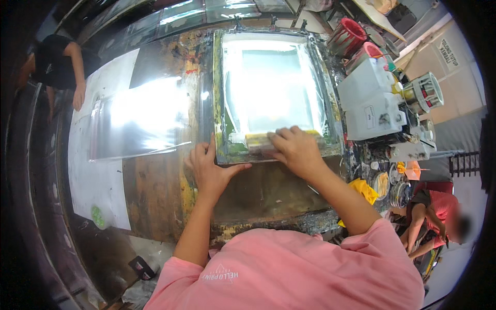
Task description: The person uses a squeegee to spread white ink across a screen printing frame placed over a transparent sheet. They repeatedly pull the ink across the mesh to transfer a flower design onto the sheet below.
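A printing screen in a worn, paint-stained frame (219,98) lies on the table before me, its pale mesh (274,77) shining with reflected light. Across the near end of the mesh rests a squeegee with a yellowish, stained handle (256,140). My right hand (299,151) is closed over this handle, hiding part of it. At the frame's near left corner is my left hand (207,169), its index finger stretched up along the side and its thumb along the near edge. Left of the frame lies a glossy clear plastic sheet (139,126) over white paper (95,186).
Clamps (273,21) stand at the screen's far edge. To the right are white plastic jugs (369,82), a red-stained bucket (347,37), a paint tin (423,93) and a yellow cloth (363,190). One person (59,59) is at the far left, another (438,214) at the right.
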Demonstrator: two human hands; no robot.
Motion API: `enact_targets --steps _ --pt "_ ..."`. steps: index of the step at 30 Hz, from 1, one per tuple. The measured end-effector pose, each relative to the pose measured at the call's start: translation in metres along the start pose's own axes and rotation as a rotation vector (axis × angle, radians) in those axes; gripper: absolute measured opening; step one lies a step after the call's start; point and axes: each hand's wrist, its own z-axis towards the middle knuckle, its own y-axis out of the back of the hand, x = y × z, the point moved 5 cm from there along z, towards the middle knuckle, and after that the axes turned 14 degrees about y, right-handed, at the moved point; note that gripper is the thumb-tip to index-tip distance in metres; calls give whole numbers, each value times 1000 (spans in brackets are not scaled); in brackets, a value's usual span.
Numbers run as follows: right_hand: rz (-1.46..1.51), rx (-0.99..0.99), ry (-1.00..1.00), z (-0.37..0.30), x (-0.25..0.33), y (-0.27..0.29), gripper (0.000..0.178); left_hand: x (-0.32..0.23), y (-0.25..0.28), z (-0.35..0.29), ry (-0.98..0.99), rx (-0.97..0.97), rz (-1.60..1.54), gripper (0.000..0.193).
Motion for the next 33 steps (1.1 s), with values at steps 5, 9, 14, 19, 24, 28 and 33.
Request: enact_targets --steps 5,9,14,19,24,28,33 --pt "-203 -178 -10 106 -123 -7 34 -12 3 19 -77 -86 -61 123" --pt "-78 78 -11 190 -209 3 53 -14 2 18 -71 -98 -51 128" --pt "-88 -96 73 251 -263 29 55 -13 -1 18 -137 -86 -234 135" --pt "-253 -149 36 218 -247 -1 45 -18 4 15 -194 -108 -281 127" --pt "-188 -25 18 125 -136 15 40 -15 15 -1 -195 -118 -309 119" --pt "-119 54 -23 39 -19 43 41 -7 24 -18 -163 -93 -326 115" --pt "-72 -25 -29 0 46 99 42 -29 53 -38 -54 -4 -621 105"
